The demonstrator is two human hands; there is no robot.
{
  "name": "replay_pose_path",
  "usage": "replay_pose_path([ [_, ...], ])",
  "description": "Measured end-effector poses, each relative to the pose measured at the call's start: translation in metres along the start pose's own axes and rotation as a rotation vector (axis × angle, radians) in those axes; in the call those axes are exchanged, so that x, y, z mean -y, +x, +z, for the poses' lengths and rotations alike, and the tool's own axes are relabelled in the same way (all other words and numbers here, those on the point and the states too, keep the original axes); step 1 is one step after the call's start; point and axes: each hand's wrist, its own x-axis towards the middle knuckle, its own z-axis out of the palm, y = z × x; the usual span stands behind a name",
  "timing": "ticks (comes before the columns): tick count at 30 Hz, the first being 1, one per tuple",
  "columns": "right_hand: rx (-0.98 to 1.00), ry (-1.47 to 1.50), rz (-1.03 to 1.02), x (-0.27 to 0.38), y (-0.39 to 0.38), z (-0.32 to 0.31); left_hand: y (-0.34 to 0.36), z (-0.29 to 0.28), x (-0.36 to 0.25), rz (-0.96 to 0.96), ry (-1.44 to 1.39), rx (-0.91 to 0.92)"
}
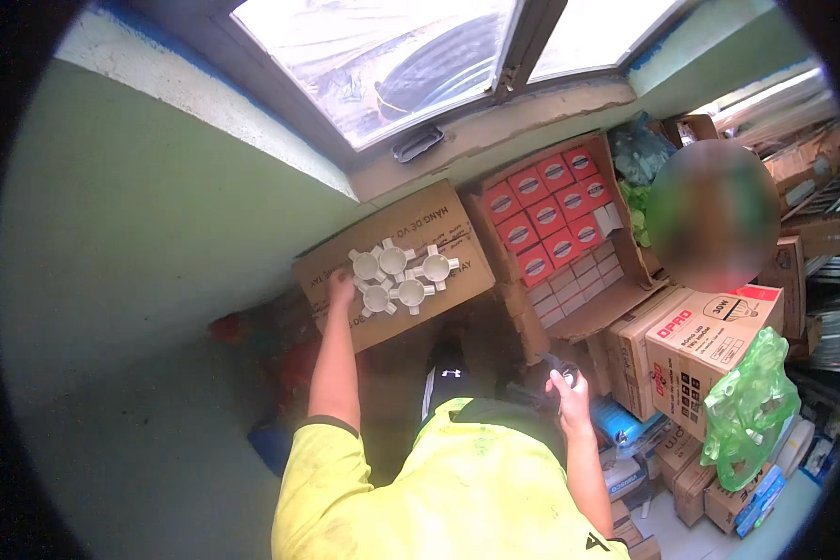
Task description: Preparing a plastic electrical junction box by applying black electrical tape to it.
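Note:
Several white round plastic junction boxes (411, 293) with short side spouts sit in a cluster on a closed cardboard carton (411, 219). My left hand (342, 286) is at the left side of the cluster, beside the nearest junction boxes. Its fingers are too small and partly turned away to show whether they grip one. Lower right, my right hand (570, 392) is closed around a dark hand tool (558, 365), held apart from the cartons. The tool's exact kind cannot be made out.
An open carton (588, 322) of red and white small boxes (546, 215) stands right of the junction boxes. Stacked cartons (709, 345) and a green plastic bag (751, 411) lie farther right. A window (392, 65) and green wall (159, 215) border the far and left sides.

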Motion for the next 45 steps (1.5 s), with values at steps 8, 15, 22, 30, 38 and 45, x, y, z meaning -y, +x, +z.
replay_pose_path([
  [8, -0.048, 0.093, -0.138, -0.016, -0.013, -0.075, -0.112, 0.048, -0.020, 0.326, 0.197, -0.186],
  [15, -0.264, 0.248, -0.210, -0.078, -0.040, -0.195, -0.297, 0.193, -0.140, 0.818, 0.165, 0.260],
  [22, -0.633, 0.467, -0.193, -0.132, -0.120, -0.328, -0.565, 0.292, -0.313, 1.350, -0.127, 0.581],
  [30, -0.867, 0.722, -0.319, -0.222, -0.150, -0.407, -0.834, 0.384, -0.348, 1.698, 0.272, 1.368],
  [38, -0.938, 0.872, -0.398, -0.228, -0.158, -0.432, -0.887, 0.462, -0.349, 1.848, 0.527, 0.920],
  [45, -0.874, 0.816, -0.431, -0.217, -0.148, -0.439, -0.887, 0.474, -0.364, 1.747, 0.596, 0.933],
])
